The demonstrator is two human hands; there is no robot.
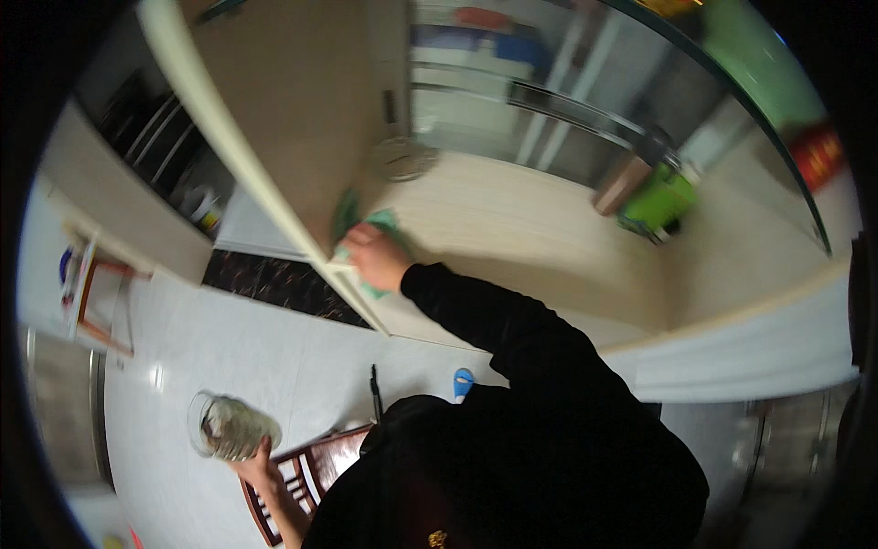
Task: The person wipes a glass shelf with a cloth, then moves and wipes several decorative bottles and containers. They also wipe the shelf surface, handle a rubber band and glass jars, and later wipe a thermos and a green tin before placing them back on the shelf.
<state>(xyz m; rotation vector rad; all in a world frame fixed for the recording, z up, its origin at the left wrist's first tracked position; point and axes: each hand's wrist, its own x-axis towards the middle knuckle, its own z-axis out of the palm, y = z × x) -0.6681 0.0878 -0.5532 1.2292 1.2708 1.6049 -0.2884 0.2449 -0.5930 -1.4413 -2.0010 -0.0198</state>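
Observation:
My right hand (376, 255), at the end of a black sleeve, presses a green cloth (381, 219) to the front left corner of a pale cabinet shelf (507, 213). The cloth bunches out around my fingers and is blurred. Low at the left, my left hand (257, 466) grips a clear glass jar (236, 429) near one end. Held over the floor, the jar is tilted, with something pale and indistinct in it. A round glass item (405, 159) sits at the back left of the shelf, too blurred to name exactly.
A brown bottle (621, 180) and a green box (657, 202) stand toward the shelf's right. A glass shelf edge (748, 103) curves above. Below are a wooden chair (302, 480) and a blue slipper (463, 383). Farther left, a small wooden-framed stand (103, 302) rests by the wall.

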